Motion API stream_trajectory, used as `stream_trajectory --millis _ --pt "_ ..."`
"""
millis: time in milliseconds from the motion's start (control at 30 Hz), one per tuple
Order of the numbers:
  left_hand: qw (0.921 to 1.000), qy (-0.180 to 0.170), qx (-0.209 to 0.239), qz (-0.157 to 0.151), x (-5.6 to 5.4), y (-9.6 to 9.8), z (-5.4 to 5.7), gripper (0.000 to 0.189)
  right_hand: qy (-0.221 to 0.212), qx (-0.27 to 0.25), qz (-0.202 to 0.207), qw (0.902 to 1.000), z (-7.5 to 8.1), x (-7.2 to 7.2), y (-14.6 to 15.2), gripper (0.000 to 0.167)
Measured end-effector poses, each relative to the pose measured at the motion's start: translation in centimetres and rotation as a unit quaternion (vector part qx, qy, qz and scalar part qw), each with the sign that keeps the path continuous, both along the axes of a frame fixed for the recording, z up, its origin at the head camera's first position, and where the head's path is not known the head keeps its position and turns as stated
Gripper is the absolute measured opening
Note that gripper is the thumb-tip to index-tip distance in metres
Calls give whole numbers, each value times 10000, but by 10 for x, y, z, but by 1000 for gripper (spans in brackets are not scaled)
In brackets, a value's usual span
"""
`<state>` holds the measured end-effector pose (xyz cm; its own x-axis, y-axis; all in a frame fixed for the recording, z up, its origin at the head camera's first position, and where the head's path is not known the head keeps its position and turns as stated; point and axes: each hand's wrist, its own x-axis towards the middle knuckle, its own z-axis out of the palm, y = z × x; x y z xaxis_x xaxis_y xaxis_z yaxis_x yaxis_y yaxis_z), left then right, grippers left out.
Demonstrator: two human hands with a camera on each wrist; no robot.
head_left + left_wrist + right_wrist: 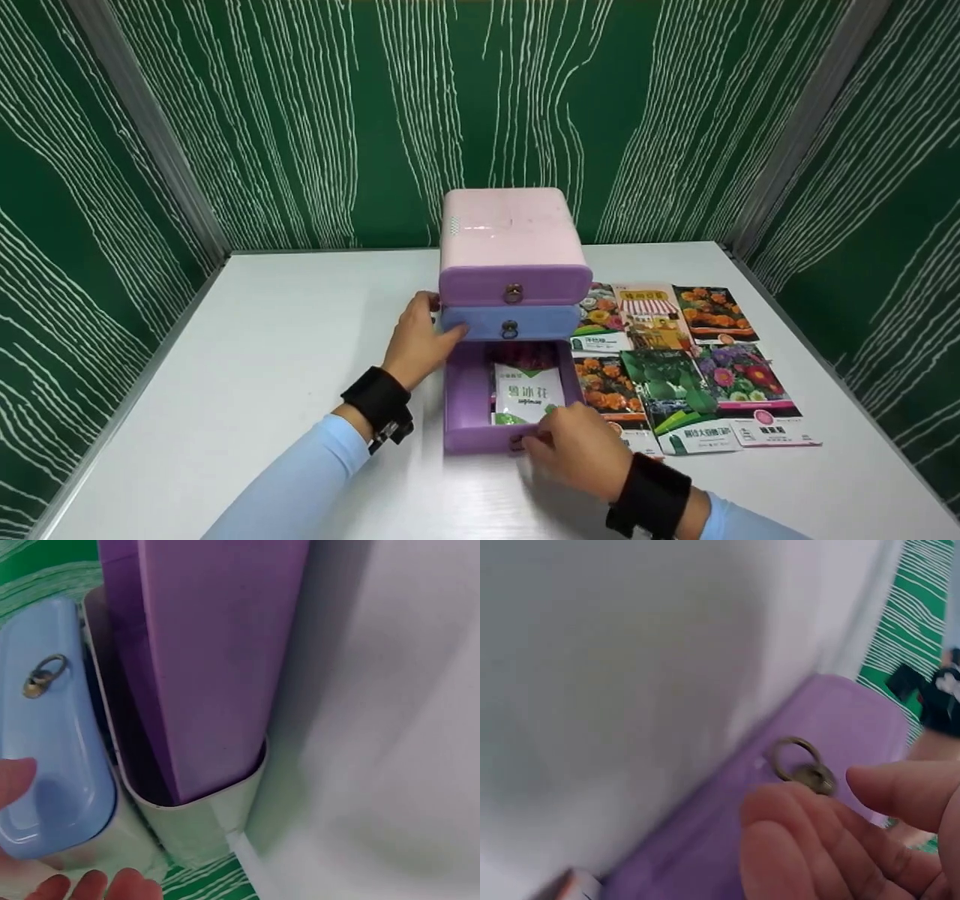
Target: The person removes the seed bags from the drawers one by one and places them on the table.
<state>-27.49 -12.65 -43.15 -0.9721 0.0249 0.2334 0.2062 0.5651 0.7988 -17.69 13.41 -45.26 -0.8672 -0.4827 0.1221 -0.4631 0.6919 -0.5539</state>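
A small pink drawer cabinet (510,225) has a purple top drawer, a blue middle drawer (540,322) and a purple bottom drawer (469,397) pulled well out. Inside the bottom drawer lies a white and green seed packet (529,394). My left hand (424,337) holds the cabinet's left front corner, thumb on the blue front, fingers along the side. At the bottom drawer's front is my right hand (585,450), its fingers bent and thumb apart from them, close by the brass ring pull (795,761). The ring stands visible beyond the fingertips.
Several colourful seed packets, among them one with a green gourd (675,390) and one with a striped awning (651,315), lie in two rows right of the cabinet. The white table (315,322) is bordered by green walls with white lines.
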Motion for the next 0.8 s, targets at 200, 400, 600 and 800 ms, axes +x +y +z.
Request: stream_trajectory --millis 200,400,600,800 --pt "9989 -139 -431 100 9 -3 13 45 -391 -385 -130 9984 27 -15 10 40" --pt "9950 -437 -875 202 15 -4 23 30 -752 -742 -238 9941 45 -36 22 45" --pt "9876 -870 -1304 -38 21 3 24 38 -825 -1036 -256 9909 51 -58 30 24" --pt "9866 -1281 -890 -484 20 16 20 55 -1136 -1176 -531 9851 50 -72 23 25"
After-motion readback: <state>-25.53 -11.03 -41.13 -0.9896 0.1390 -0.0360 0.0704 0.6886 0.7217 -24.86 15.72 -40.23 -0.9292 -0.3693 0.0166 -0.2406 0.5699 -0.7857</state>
